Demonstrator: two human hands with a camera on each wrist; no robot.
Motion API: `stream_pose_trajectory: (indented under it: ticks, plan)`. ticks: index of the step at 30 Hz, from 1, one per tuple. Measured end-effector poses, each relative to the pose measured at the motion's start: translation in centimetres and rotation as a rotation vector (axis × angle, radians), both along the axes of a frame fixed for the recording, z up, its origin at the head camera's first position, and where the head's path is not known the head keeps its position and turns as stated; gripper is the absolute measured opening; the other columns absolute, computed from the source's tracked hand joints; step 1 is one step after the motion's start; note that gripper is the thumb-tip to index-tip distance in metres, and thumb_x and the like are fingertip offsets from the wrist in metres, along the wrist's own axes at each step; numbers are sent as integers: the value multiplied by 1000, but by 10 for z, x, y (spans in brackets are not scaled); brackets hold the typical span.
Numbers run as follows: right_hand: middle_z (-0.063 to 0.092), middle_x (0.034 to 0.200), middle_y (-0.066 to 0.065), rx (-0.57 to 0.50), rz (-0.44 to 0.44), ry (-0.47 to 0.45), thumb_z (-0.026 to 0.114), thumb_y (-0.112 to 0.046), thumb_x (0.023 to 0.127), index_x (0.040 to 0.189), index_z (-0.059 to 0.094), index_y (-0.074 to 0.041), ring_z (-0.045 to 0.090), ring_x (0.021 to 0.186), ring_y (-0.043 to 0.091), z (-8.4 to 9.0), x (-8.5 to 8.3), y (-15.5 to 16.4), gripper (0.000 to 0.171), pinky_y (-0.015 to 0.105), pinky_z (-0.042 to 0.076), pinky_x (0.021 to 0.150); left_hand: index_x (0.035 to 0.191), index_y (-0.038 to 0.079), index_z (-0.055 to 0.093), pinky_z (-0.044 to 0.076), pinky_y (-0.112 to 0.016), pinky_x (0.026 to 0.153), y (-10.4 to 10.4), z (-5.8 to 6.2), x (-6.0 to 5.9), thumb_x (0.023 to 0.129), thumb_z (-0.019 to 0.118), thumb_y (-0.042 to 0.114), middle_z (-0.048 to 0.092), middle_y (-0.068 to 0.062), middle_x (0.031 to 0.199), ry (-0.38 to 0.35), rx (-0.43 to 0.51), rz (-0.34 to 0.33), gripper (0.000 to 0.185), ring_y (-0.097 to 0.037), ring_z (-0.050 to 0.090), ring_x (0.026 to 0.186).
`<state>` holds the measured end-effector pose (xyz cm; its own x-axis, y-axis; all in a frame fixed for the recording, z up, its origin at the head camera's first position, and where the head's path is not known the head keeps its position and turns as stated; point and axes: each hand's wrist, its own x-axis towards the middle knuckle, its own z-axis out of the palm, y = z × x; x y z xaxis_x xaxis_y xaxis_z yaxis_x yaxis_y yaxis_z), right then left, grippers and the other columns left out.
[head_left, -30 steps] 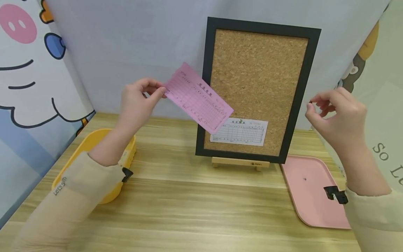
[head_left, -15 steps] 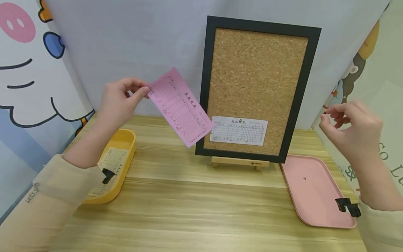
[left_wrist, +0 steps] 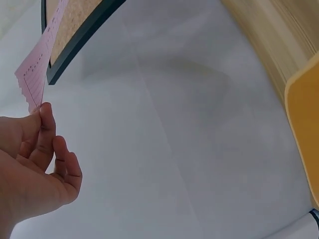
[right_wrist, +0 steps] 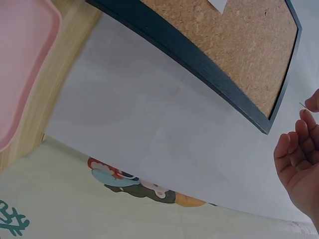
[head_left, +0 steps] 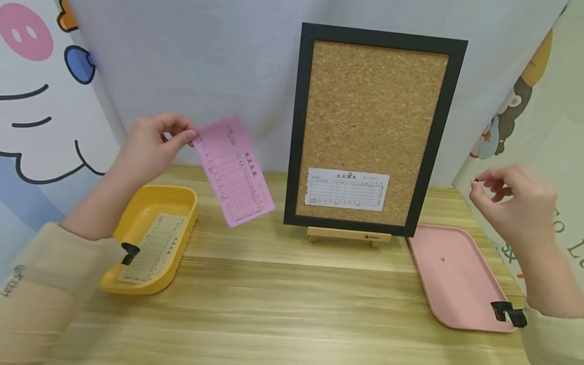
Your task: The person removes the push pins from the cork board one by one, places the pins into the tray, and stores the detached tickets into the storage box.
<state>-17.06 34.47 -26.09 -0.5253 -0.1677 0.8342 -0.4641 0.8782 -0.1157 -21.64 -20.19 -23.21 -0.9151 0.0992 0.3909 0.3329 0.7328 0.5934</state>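
Note:
My left hand (head_left: 152, 144) pinches a pink receipt slip (head_left: 237, 175) by its upper left corner, and the slip hangs tilted, left of the corkboard (head_left: 374, 111). In the left wrist view the slip's torn edge shows by the fingertips. To the right of the board, my right hand (head_left: 517, 203) pinches a tiny thumbtack (right_wrist: 302, 104) between thumb and forefinger; its thin point sticks out in the right wrist view. A white receipt slip (head_left: 344, 190) is pinned low on the board by a tack (head_left: 349, 175) at its top edge.
A yellow basket (head_left: 191, 213) at the left holds a pale printed slip (head_left: 157, 246). The pink tray (head_left: 461, 289) at the right carries one small tack (head_left: 442, 259). A small wooden easel (head_left: 349, 234) supports the black-framed board; a white cloth (head_left: 205, 56) hangs behind.
My left hand has moved left with the pink slip, away from the board, and the slip now hangs steeper. My right hand has moved right and down, still pinching the thumbtack.

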Motion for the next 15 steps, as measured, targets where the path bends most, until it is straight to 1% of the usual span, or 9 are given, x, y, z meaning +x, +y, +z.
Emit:
stream_pose_trajectory:
  ticks: [6, 10, 15]
  plan:
    - [57, 70, 13, -3, -18, -56, 62, -7, 77, 83, 67, 5, 35, 70, -17, -15, -1, 8, 14, -1, 30, 68, 112, 8, 62, 34, -28, 71, -15, -3, -4, 98, 50, 31, 63, -11, 104, -59, -60, -19, 30, -21, 43, 91]
    - [56, 70, 11, -1, -24, -75, 63, -3, 75, 83, 67, 4, 35, 69, -16, -23, -2, 13, 11, -1, 30, 67, 111, 8, 61, 35, -30, 71, -25, -5, -8, 98, 49, 31, 63, -12, 105, -82, -92, -21, 30, -23, 44, 93]
    - [56, 70, 9, -8, -34, -110, 64, -2, 74, 83, 68, 3, 35, 69, -17, -33, -3, 18, 11, -2, 30, 66, 110, 7, 60, 38, -34, 73, -35, -8, -10, 98, 49, 32, 61, -14, 103, -132, -130, -15, 30, -27, 45, 95]
